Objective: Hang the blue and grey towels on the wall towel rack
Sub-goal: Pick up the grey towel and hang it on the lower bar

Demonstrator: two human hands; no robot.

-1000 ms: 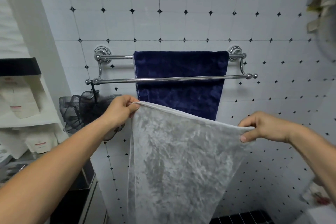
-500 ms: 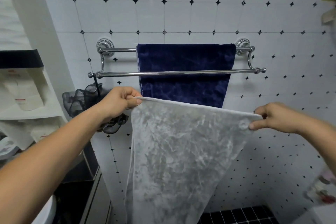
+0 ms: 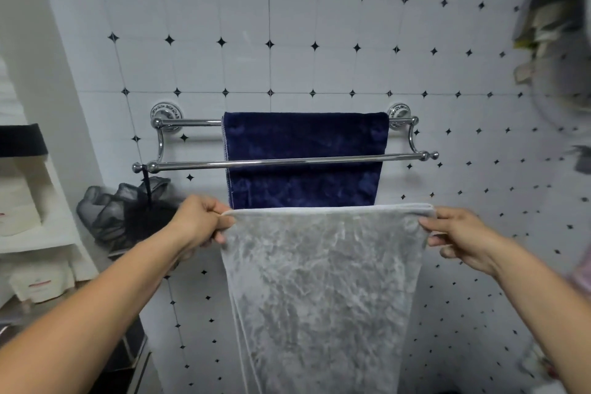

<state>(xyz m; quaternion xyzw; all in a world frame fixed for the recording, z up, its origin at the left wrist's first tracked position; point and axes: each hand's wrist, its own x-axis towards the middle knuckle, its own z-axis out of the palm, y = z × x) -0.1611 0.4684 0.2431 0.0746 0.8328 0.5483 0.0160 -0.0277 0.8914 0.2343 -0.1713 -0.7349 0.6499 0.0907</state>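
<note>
The person holds the grey towel [image 3: 323, 291] stretched flat between both hands, its top edge drawn taut and nearly level, below the front bar of the wall towel rack [image 3: 287, 160] and not touching it. The left hand [image 3: 200, 225] is closed on the towel's upper left corner, fingers curled over the hem; the right hand [image 3: 457, 238] pinches the upper right corner, thumb on top and fingers folded underneath. The rest of the towel hangs straight down between the forearms and runs out of the bottom of the view.

The blue towel [image 3: 303, 169] is draped over the rack's rear bar, close to the tiled wall [image 3: 287, 41], and falls behind the front bar; its lower edge meets the grey towel's top edge in the view. The front bar is bare along its whole length. A black mesh bath sponge [image 3: 124, 214] hangs by a cord from the left end of the front bar, just beside the left hand. To the right of the rack the wall is open tile. White shelves [image 3: 41, 233] stand at the far left.
</note>
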